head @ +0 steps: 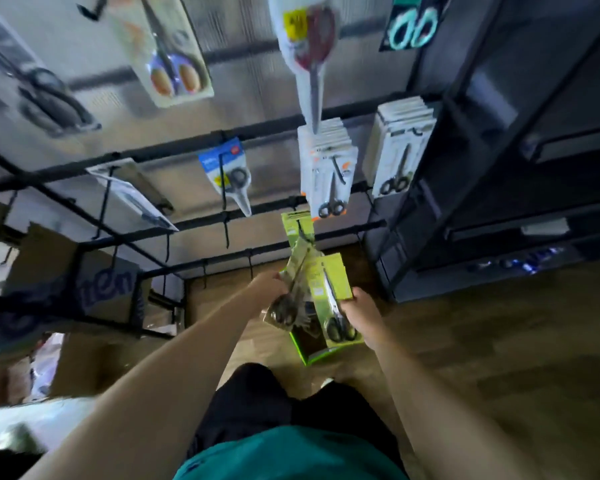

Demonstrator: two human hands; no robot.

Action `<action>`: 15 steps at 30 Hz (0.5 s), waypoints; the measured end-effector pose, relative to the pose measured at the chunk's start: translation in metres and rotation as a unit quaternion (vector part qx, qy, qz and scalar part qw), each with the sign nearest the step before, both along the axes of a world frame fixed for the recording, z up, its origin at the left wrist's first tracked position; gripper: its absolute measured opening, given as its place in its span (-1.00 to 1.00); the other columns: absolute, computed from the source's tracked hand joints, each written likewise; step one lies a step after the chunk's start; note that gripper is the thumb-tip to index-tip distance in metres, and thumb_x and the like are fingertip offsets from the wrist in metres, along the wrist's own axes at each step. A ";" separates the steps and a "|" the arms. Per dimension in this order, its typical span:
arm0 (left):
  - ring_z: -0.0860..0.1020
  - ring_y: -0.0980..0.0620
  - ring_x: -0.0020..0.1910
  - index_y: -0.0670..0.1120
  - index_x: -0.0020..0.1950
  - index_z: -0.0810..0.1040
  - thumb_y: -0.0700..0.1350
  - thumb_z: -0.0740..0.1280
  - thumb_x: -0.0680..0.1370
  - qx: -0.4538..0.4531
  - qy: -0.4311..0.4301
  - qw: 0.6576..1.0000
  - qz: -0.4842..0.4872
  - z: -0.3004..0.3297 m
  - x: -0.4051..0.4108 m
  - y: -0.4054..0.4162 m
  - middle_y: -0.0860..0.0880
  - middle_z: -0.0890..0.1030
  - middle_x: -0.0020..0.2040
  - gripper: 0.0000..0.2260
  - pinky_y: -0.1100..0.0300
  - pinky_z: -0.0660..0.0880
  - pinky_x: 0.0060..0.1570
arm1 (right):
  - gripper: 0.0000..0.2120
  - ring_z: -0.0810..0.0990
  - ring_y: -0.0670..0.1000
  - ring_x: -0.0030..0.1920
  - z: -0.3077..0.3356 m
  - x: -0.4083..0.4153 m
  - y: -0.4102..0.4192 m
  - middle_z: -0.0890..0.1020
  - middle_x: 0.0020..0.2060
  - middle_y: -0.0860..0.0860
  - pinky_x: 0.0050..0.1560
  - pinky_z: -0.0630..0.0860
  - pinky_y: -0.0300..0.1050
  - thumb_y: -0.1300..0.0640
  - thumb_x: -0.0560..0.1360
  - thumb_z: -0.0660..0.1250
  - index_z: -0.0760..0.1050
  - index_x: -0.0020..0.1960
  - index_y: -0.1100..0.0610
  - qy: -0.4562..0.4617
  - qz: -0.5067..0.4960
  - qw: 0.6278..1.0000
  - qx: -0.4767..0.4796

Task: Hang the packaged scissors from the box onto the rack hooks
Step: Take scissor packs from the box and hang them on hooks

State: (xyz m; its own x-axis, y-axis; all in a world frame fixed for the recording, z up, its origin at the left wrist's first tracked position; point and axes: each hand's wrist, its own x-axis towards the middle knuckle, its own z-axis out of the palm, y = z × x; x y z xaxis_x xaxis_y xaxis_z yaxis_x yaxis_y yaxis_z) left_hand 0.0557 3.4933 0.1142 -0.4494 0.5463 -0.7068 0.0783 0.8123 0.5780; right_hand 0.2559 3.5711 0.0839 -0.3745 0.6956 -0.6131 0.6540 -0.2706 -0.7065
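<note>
Head view: left hand [269, 284] and right hand [359, 311] grip green scissor packs [321, 289] below rack hooks [226, 233].

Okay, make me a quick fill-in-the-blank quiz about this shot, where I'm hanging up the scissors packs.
1. The packs held in both hands have cards coloured ____.
2. The right hand grips a pack whose scissors have ____ handles.
3. The left hand holds a pack ____ the green box on the floor.
4. The floor under the box looks like ____.

Missing words: green; black; above; wood
</note>
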 end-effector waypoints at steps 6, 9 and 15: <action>0.62 -0.14 -0.02 -0.03 0.18 0.53 -0.15 0.39 0.38 0.020 0.031 0.999 -0.032 -0.001 -0.044 -0.026 -0.13 0.62 0.01 -0.64 -0.06 0.60 0.02 | -0.83 0.48 0.01 -0.29 0.014 -0.026 -0.013 0.55 -0.14 0.06 -0.33 0.34 -0.12 0.22 0.55 0.17 0.41 0.11 0.06 -0.024 0.013 1.000 0.008; 0.63 -0.19 -0.01 -0.03 0.20 0.53 -0.18 0.40 0.31 0.010 0.006 0.999 -0.040 -0.022 -0.068 -0.031 -0.17 0.63 0.03 -0.56 -0.15 0.59 0.04 | -0.91 0.38 -0.02 -0.36 0.019 -0.038 -0.024 0.45 -0.26 0.01 -0.34 0.27 -0.11 0.23 0.58 0.13 0.36 -0.02 0.07 -0.035 -0.025 0.999 0.005; 0.60 -0.18 0.06 -0.08 0.16 0.54 -0.26 0.37 0.43 0.017 -0.003 0.999 -0.051 -0.023 -0.085 -0.030 -0.19 0.61 0.10 -0.69 -0.11 0.57 0.12 | -0.97 0.42 0.06 -0.15 -0.009 -0.061 -0.028 0.45 -0.16 0.02 -0.12 0.34 -0.03 0.18 0.60 0.14 0.34 0.00 0.09 -0.069 -0.068 0.995 0.021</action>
State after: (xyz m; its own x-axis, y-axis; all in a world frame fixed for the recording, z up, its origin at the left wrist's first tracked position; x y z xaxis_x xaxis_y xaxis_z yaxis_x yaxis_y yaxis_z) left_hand -0.0289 3.4630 0.0912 -0.3864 0.6128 -0.6893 0.1563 0.7800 0.6059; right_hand 0.1953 3.5434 0.0749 -0.1892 0.7599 -0.6219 0.7054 -0.3354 -0.6244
